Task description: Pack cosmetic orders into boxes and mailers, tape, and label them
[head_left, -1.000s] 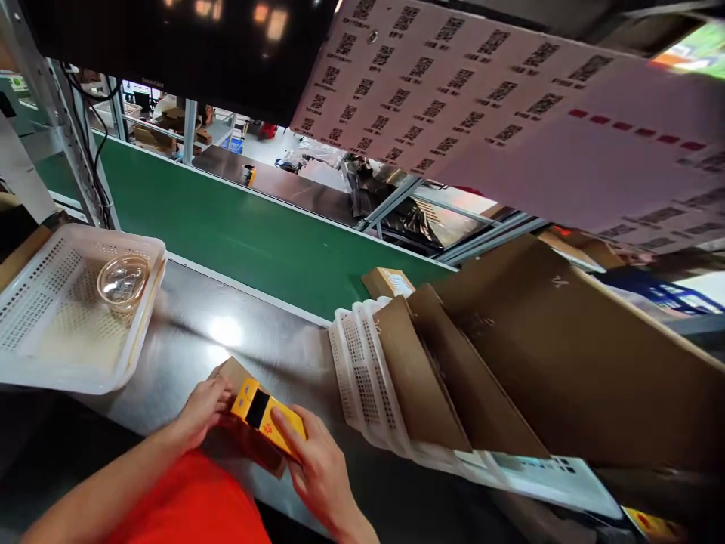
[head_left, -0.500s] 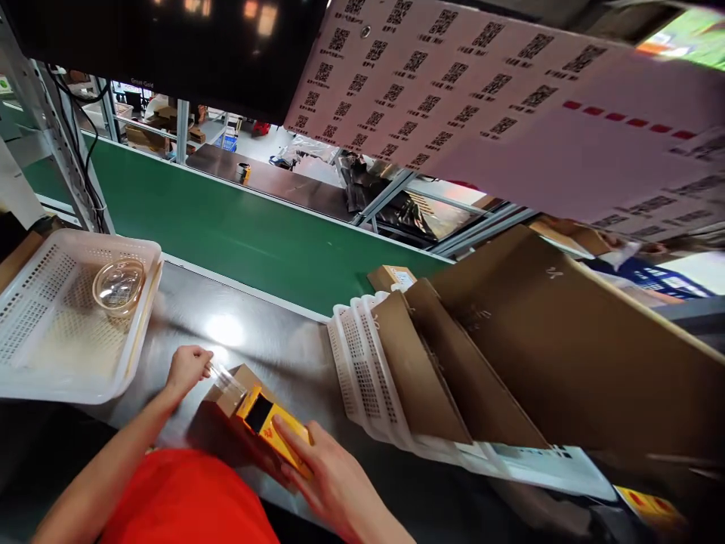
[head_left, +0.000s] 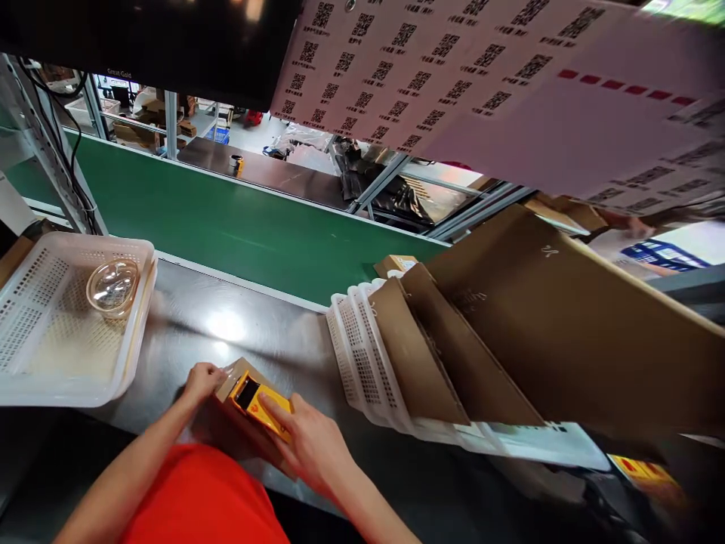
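A brown cardboard box (head_left: 247,366) stands on the metal bench close to my body. My right hand (head_left: 314,438) is wrapped round a yellow tape dispenser (head_left: 268,414), which rests against the top of the box. At the box's left edge is my left hand (head_left: 200,382), its fingers pinched together on the end of the clear tape (head_left: 225,371). Only a short bit of tape shows between the fingers and the dispenser. The box's lower side is partly in shadow and behind my right hand.
A white perforated basket (head_left: 107,385) at the left holds a roll of clear tape (head_left: 113,289). Nested white baskets (head_left: 356,363) with cardboard sheets (head_left: 481,302) stand at the right. A green conveyor belt (head_left: 226,227) runs behind the metal bench (head_left: 186,302). A panel of printed codes (head_left: 453,106) hangs above.
My left hand has moved right and down to the box's edge, and the stretch of clear tape is shorter. The dispenser has shifted slightly left and up with my right hand.
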